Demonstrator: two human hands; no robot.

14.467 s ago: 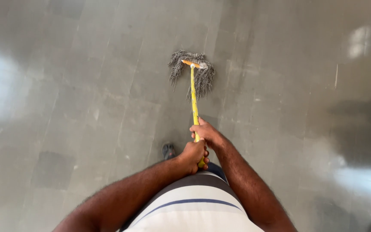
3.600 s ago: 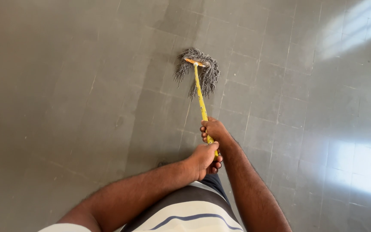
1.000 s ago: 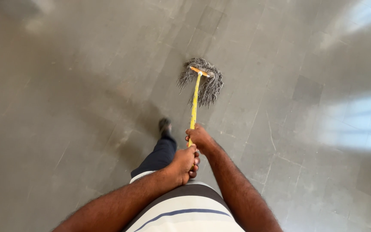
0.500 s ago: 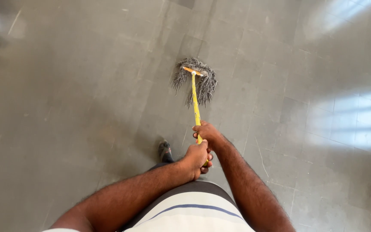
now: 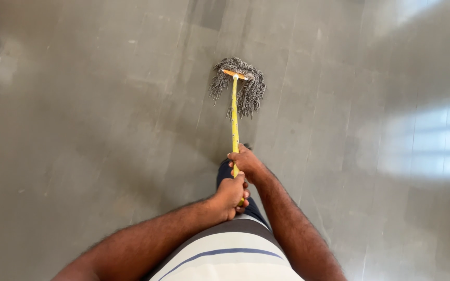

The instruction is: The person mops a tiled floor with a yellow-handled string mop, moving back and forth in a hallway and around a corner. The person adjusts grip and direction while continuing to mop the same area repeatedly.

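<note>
Here, mop [image 5: 235,112]: yellow handle, grey string head spread flat on the floor ahead of the person.
Right hand [image 5: 245,162]: clamped round the handle, the farther grip.
Left hand [image 5: 229,193]: closed on the handle's near end, just behind the right.
Floor [image 5: 89,119]: grey tiles, window glare at right.
Clothing: striped shirt [image 5: 230,255], dark trouser leg [image 5: 226,170] beneath the hands.

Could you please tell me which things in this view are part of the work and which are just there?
In use: mop, left hand, right hand, grey tiled floor.
Just there: striped shirt, window glare on the floor.
</note>
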